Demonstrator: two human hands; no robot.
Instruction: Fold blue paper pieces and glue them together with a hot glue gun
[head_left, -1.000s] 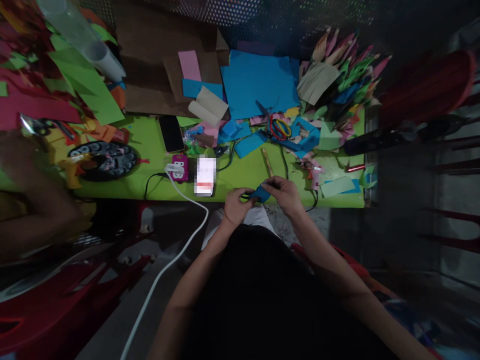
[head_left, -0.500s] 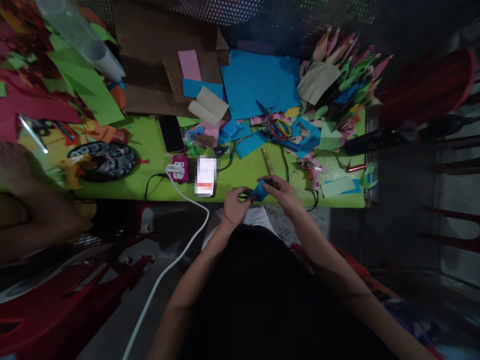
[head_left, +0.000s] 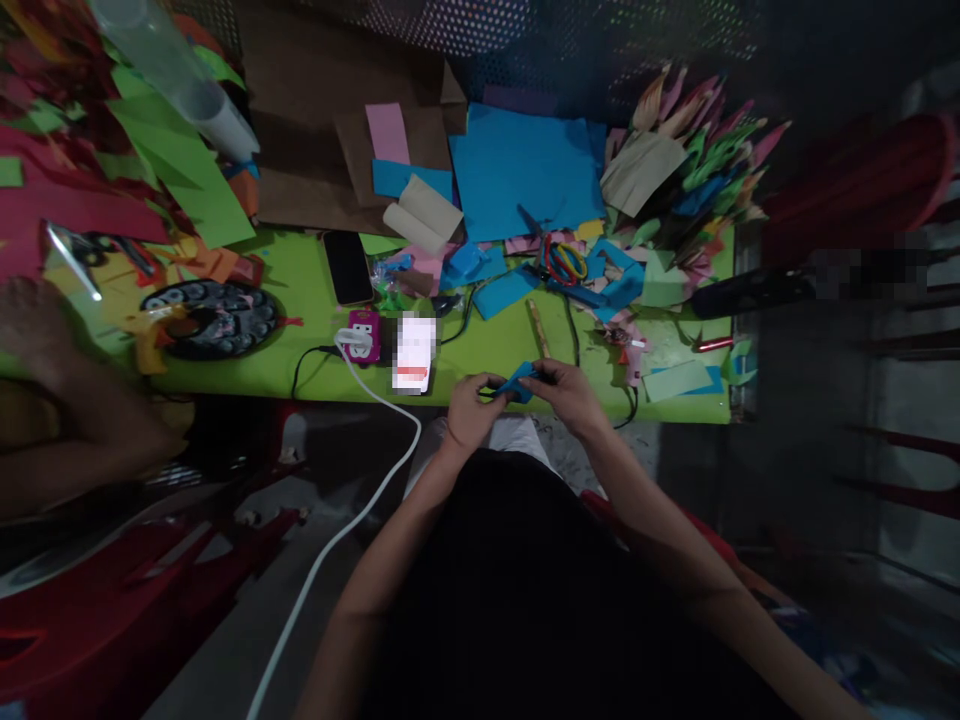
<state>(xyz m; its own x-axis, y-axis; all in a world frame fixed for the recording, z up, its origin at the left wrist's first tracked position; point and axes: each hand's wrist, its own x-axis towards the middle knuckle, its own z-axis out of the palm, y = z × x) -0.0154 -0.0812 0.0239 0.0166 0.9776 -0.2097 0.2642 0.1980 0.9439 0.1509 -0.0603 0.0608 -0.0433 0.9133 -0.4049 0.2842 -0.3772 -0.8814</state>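
At the near edge of the green table [head_left: 315,360], my left hand [head_left: 469,412] and my right hand [head_left: 570,395] pinch a small folded piece of blue paper [head_left: 517,381] between them. Both hands have their fingers closed on it, the left at its left end, the right at its right end. A thin stick [head_left: 537,327] lies on the table just beyond the paper. Past it are scissors with coloured handles [head_left: 561,260] and a glue gun [head_left: 626,340].
Blue paper sheets [head_left: 525,165], a pile of folded paper flowers [head_left: 690,150], a black phone [head_left: 347,266], a pink power adapter [head_left: 361,335] with a white cable, and a round dark tray [head_left: 206,318] lie on the table. Another person's arm [head_left: 67,400] is at the left.
My hands have shifted slightly up and closer together on the blue paper, which is now folded narrower. The other person's arm at the left moved a little.
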